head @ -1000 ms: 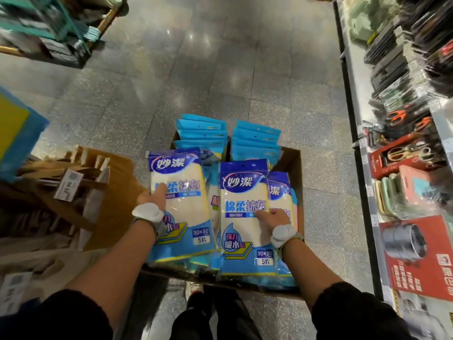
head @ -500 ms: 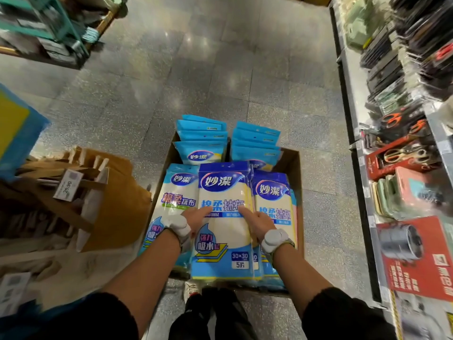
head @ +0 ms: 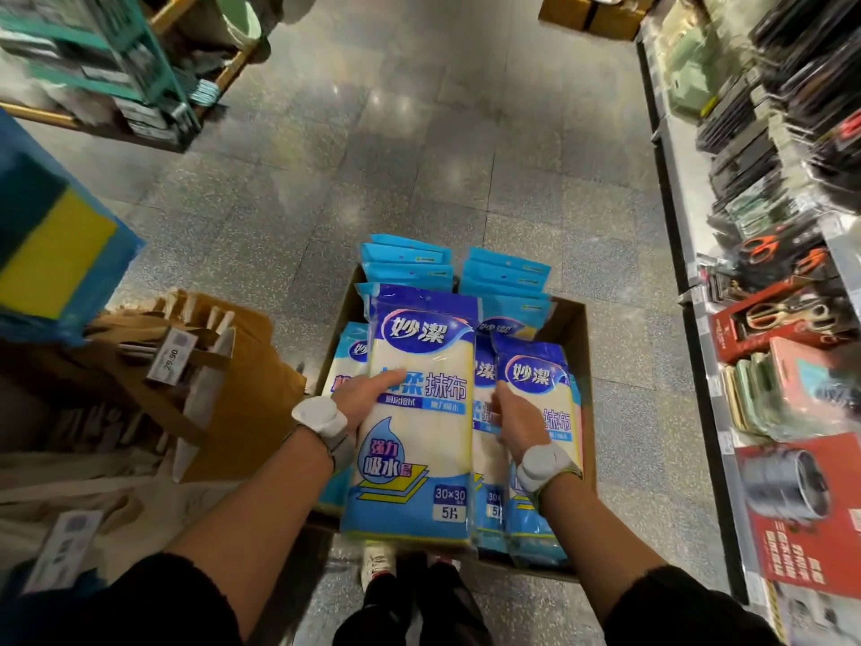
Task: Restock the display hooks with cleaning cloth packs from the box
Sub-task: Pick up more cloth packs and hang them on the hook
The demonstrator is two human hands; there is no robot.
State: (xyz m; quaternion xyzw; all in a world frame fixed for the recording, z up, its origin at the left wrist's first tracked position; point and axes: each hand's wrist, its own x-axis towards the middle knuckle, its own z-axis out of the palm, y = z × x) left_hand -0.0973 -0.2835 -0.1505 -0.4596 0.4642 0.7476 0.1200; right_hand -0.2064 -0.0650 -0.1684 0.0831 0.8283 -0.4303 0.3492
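Left hand (head: pixel 368 398): thumb pressed across the front pack (head: pixel 419 412), holding it upright at lower centre.
Right hand (head: pixel 517 419): fingers tucked at that pack's right edge, against the neighbouring packs (head: pixel 540 380); whether it grips cannot be told.
Slip risk: the film is glossy and the hold is by a thumb, so the pack could slide back into the box (head: pixel 570 319).
Snag risk: neighbouring packs may drag out too.
Counts: two hands; one box; four label-forward packs; roughly seven blue header tops (head: pixel 410 258) behind.

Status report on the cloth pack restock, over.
Left hand grips front cloth pack, upright over box. Right hand against neighbouring packs, fingertips hidden. Nothing blocks the lift.
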